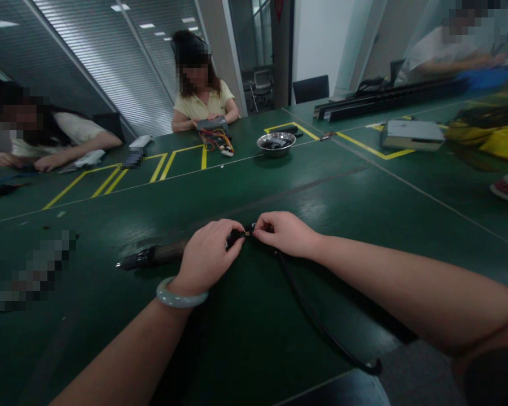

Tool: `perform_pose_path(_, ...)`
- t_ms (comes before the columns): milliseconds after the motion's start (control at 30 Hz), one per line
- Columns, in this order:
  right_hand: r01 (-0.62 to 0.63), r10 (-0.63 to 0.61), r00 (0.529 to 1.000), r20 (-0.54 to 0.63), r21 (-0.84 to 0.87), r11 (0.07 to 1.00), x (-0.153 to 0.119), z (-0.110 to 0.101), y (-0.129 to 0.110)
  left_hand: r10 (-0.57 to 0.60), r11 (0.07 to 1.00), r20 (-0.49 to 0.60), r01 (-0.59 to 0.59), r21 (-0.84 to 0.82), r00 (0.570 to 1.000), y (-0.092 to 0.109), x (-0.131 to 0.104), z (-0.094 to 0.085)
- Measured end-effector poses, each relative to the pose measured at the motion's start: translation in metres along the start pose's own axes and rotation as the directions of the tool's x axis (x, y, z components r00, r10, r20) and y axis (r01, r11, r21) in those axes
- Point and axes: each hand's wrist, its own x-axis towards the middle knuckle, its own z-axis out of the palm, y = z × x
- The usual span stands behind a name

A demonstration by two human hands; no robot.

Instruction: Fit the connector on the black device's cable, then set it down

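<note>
Black cable [307, 308] snakes toward you across the green table [245, 338]; now your left hand [209, 251] clasps a dark tool [165, 254] there, your right hand [285, 234] pinches a small dark piece [249, 230] just beside; beyond sits a metal bowl [275, 151].

A dark, bright-tipped cylindrical tool [147, 257] is lying sideways on the green tabletop [122, 338] — a tiny black-and-gold part [248, 232] is showing to its right.

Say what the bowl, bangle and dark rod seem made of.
Bowl: glossy metal, likely steel, from its silvery reflections.
Bangle: polished, pale grey-green; stone or glass, perhaps, given its smooth highlights.
Dark rod: mostly matte; plastic or composite, unclear, though its glinting tip suggests metal.
</note>
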Motion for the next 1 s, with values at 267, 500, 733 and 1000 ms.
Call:
perform_pose_path(267, -0.014, 0.014, 1.000, 0.005, 0.028, 1.000, -0.0007, -0.0004, 0.0001, -0.007, 1.000, -0.019, 0.007, -0.008, 1.000, -0.0005, 0.0000, 0.0011)
perform_pose_path(500, -0.009, 0.008, 1.000, 0.007, 0.052, 0.999, -0.0006, -0.0006, -0.0011, -0.012, 1.000, -0.023, 0.011, -0.022, 1.000, -0.0015, 0.0002, 0.0016)
perform_pose_path(733, 0.009, -0.009, 1.000, 0.000, 0.063, 0.998, -0.0009, -0.0003, 0.0003, -0.014, 0.999, -0.020, 0.013, -0.029, 1.000, -0.0006, 0.0003, 0.0012)
perform_pose_path(1000, -0.005, 0.004, 1.000, 0.018, 0.074, 0.997, -0.0016, -0.0004, -0.0017, -0.017, 0.999, -0.015, 0.016, -0.031, 1.000, -0.0009, 0.0009, 0.0016)
